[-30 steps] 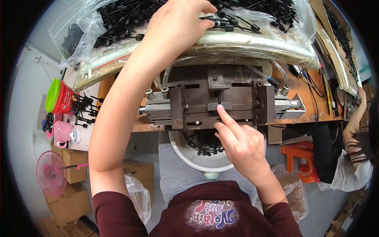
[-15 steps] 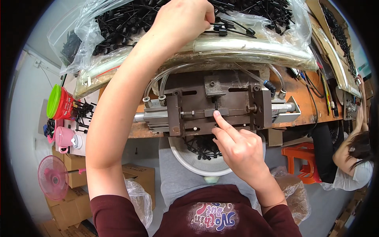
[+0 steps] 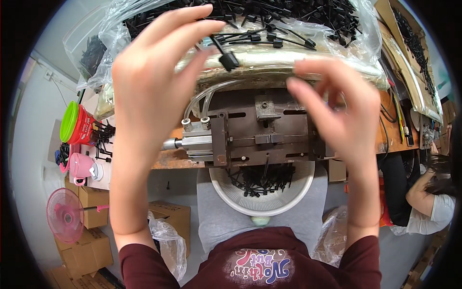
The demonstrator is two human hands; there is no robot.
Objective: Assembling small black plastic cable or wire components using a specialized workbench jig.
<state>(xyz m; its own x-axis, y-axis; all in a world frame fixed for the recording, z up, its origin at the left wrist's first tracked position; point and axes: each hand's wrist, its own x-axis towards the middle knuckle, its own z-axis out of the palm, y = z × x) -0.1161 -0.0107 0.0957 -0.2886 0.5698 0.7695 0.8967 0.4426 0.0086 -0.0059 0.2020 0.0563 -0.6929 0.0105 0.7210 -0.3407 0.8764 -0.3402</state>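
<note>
My left hand [image 3: 154, 77] is raised near the camera and pinches a small black plastic part [image 3: 226, 59] between thumb and fingers. My right hand [image 3: 339, 111] hovers beside it with curled fingers apart, holding nothing that I can see. Beneath both hands sits a dark metal jig [image 3: 262, 132] with a silver cylinder [image 3: 190, 143] on its left. Behind the hands lies a clear plastic bag of black parts [image 3: 269, 19]. A white bowl [image 3: 226, 195] under the jig holds several black parts.
At the left stand a red cup with a green lid [image 3: 74, 125], a pink cup [image 3: 82, 164], a pink fan [image 3: 65, 214] and cardboard boxes [image 3: 168, 219]. Another person [image 3: 428, 200] sits at the right by an orange stool [image 3: 382, 192].
My left hand came back from the bag with a black part. My right hand lifted off the jig and rose to meet it.
</note>
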